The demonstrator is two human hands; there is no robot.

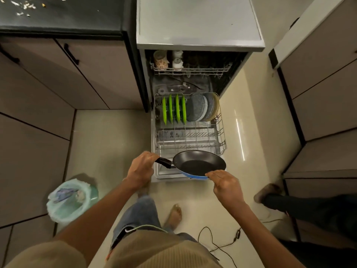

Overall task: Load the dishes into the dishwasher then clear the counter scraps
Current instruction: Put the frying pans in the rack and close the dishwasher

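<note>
The left hand (140,169) is gripping the handle of a black frying pan (199,164) while the right hand (224,183) is pinching its near rim, holding it level above the front of the pulled-out lower rack (222,132). Green plates (173,109) and grey plates (201,108) are standing at the rack's back, scraps (25,5) are lying on the dark counter (77,18), and a lined bin (71,200) is sitting on the pale floor (108,136).

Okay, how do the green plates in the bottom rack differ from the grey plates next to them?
The green plates are bright and show thin edges, standing apart in separate slots; the grey plates are dull and speckled, show broad round faces, and overlap closely. The green plates fill the left of the lower rack, the grey plates the right. Both sets stand on edge in the back row of that rack.
</note>
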